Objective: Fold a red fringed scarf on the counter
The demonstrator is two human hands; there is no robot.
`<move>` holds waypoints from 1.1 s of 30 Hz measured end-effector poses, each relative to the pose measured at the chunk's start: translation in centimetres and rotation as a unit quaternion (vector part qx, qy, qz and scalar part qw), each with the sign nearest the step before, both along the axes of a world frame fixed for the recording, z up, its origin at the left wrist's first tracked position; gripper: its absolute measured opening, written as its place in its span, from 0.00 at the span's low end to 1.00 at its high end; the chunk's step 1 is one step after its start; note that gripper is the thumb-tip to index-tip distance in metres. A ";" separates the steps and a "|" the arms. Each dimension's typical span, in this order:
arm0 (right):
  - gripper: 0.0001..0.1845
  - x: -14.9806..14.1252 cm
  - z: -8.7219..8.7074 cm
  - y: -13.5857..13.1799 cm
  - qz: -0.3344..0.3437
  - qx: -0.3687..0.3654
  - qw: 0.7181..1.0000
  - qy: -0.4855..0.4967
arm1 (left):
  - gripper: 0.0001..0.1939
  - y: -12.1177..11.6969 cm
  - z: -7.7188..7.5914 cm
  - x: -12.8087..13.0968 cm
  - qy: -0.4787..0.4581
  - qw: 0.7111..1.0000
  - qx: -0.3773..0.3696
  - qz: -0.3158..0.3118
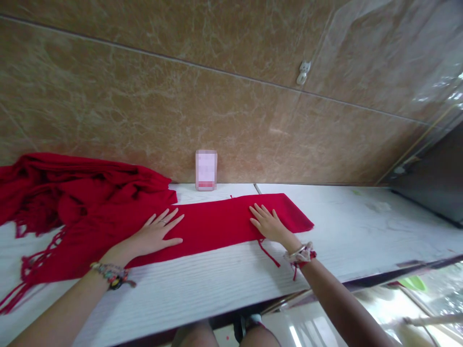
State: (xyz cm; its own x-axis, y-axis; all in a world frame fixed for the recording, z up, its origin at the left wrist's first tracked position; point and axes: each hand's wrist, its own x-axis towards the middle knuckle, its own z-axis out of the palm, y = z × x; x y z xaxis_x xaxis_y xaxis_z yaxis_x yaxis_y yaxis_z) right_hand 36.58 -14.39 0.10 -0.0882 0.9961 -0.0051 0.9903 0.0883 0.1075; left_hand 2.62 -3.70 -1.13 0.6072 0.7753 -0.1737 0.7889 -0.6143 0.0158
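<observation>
Item, red cloth (213, 224): a long flat strip, laid lengthwise on the white bench (361, 207) between back and front edges. Item, left hand (161, 233): palm down, fingers spread wide, resting on the cloth, gripping nothing. Item, right hand (269, 225): palm down, fingers a little parted, resting near the strip's right end, likewise gripping nothing. Handling note: I judged that light, even pressure suited the smoothing, stroked outward from the middle, with the loose red strand (268, 253) clear of both palms. Materials, as viewed from my remote post: matt, soft-looking weave, slanted at the right end; twisted fringe (47, 255) toward the bench's front left; crumpled red heap (94, 188) along the back edge at left, same piece or another, I could not tell; pale ribbed bench top; upright phone-like panel (206, 168), rectangular, at the back edge before glossy, marbled brown tiles (144, 111).
</observation>
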 end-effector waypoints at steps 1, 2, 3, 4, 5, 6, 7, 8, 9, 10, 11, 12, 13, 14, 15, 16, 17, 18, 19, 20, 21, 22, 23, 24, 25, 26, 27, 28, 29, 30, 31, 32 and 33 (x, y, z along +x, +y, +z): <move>0.21 1.7 -0.1 -0.3 -0.012 -0.008 1.000 -0.017 | 0.38 0.0 -0.1 0.0 -0.001 1.000 0.003 -0.001; 0.21 3.4 -0.2 -0.6 -0.034 -0.015 0.999 -0.033 | 0.38 0.0 -0.1 0.0 -0.002 1.000 0.005 -0.002; 0.21 5.2 -0.3 -0.8 -0.063 -0.023 0.997 -0.043 | 0.38 0.0 -0.1 0.0 -0.004 1.000 0.006 -0.001; 0.22 6.9 -0.3 -1.1 -0.084 -0.026 0.995 -0.049 | 0.38 0.0 -0.1 0.0 -0.005 1.000 0.006 0.000; 0.22 8.5 -0.4 -1.3 -0.108 -0.027 0.993 -0.050 | 0.38 0.0 -0.1 -0.1 -0.006 1.000 0.005 0.000; 0.22 9.8 -0.4 -1.5 -0.136 -0.033 0.989 -0.046 | 0.38 0.0 -0.1 -0.1 -0.008 1.000 0.004 0.000; 0.22 11.0 -0.3 -1.6 -0.167 -0.038 0.984 -0.039 | 0.38 0.1 -0.1 -0.1 -0.010 1.000 0.004 -0.001; 0.22 11.7 -0.1 -1.6 -0.201 -0.039 0.978 -0.029 | 0.38 0.1 -0.1 -0.1 -0.014 1.000 0.005 -0.002; 0.23 12.1 0.1 -1.5 -0.233 -0.034 0.972 -0.018 | 0.38 0.1 -0.1 -0.1 -0.019 1.000 0.008 -0.005; 0.23 12.1 0.4 -1.3 -0.258 -0.021 0.966 -0.007 | 0.37 0.1 -0.1 -0.1 -0.027 1.000 0.015 -0.008; 0.24 11.7 0.6 -0.9 -0.269 -0.001 0.963 0.003 | 0.36 0.2 -0.2 -0.1 -0.035 0.999 0.025 -0.013; 0.25 10.9 0.9 -0.3 -0.264 0.024 0.964 0.013 | 0.35 0.2 -0.3 0.0 -0.045 0.998 0.038 -0.021; 0.26 9.7 1.1 0.4 -0.243 0.047 0.969 0.025 | 0.34 0.3 -0.5 0.1 -0.056 0.997 0.052 -0.030; 0.26 8.3 1.2 1.2 -0.205 0.062 0.976 0.040 | 0.33 0.4 -0.7 0.1 -0.067 0.995 0.066 -0.038; 0.26 6.8 1.2 2.0 -0.152 0.070 0.984 0.059 | 0.33 0.5 -0.8 0.2 -0.076 0.993 0.076 -0.046; 0.26 5.2 1.2 2.8 -0.098 0.074 0.989 0.078 | 0.32 0.6 -1.0 0.2 -0.080 0.992 0.083 -0.050; 0.26 3.6 1.1 3.6 -0.049 0.076 0.991 0.095 | 0.32 0.7 -1.2 0.2 -0.080 0.992 0.086 -0.052; 0.27 2.3 1.0 4.3 -0.005 0.074 0.992 0.106 | 0.33 0.8 -1.4 0.2 -0.076 0.992 0.085 -0.051; 0.27 1.2 0.8 5.0 0.030 0.069 0.991 0.114 | 0.34 0.8 -1.5 0.2 -0.069 0.993 0.080 -0.048; 0.27 0.4 0.6 5.4 0.055 0.060 0.990 0.119 | 0.34 0.9 -1.6 0.2 -0.062 0.994 0.073 -0.046; 0.27 -0.1 0.4 5.8 0.071 0.047 0.989 0.117 | 0.35 0.9 -1.6 0.2 -0.056 0.995 0.066 -0.044; 0.27 -0.1 0.1 6.1 0.077 0.035 0.990 0.112 | 0.35 0.9 -1.6 0.1 -0.053 0.996 0.059 -0.044; 0.27 0.2 -0.1 6.2 0.074 0.025 0.992 0.103 | 0.35 0.8 -1.5 0.1 -0.055 0.996 0.055 -0.046; 0.26 0.8 -0.4 6.3 0.062 0.019 0.994 0.091 | 0.35 0.8 -1.4 0.1 -0.059 0.996 0.052 -0.048; 0.26 1.7 -0.6 6.2 0.043 0.017 0.996 0.077 | 0.35 0.7 -1.3 0.1 -0.065 0.995 0.051 -0.051; 0.25 2.9 -0.8 6.0 0.021 0.016 0.998 0.062 | 0.34 0.7 -1.3 0.1 -0.070 0.995 0.050 -0.053; 0.25 4.3 -0.9 5.8 -0.004 0.013 0.999 0.048 | 0.34 0.7 -1.3 0.1 -0.072 0.995 0.049 -0.053; 0.23 5.7 -1.0 5.4 -0.025 0.009 0.999 0.034 | 0.34 0.7 -1.2 0.1 -0.073 0.995 0.048 -0.053; 0.22 7.3 -1.0 5.0 -0.042 0.003 0.999 0.021 | 0.34 0.6 -1.2 0.1 -0.072 0.995 0.047 -0.052; 0.22 8.8 -1.0 4.5 -0.065 0.000 0.998 0.011 | 0.33 0.6 -1.2 0.2 -0.072 0.995 0.045 -0.053; 0.23 10.3 -0.9 4.1 -0.083 0.001 0.996 0.008 | 0.33 0.6 -1.2 0.2 -0.072 0.995 0.044 -0.053; 0.23 11.6 -0.7 3.6 -0.105 0.001 0.994 0.007 | 0.33 0.5 -1.2 0.3 -0.071 0.995 0.043 -0.052; 0.23 12.8 -0.5 3.3 -0.137 -0.001 0.990 0.008 | 0.33 0.5 -1.1 0.4 -0.069 0.996 0.040 -0.050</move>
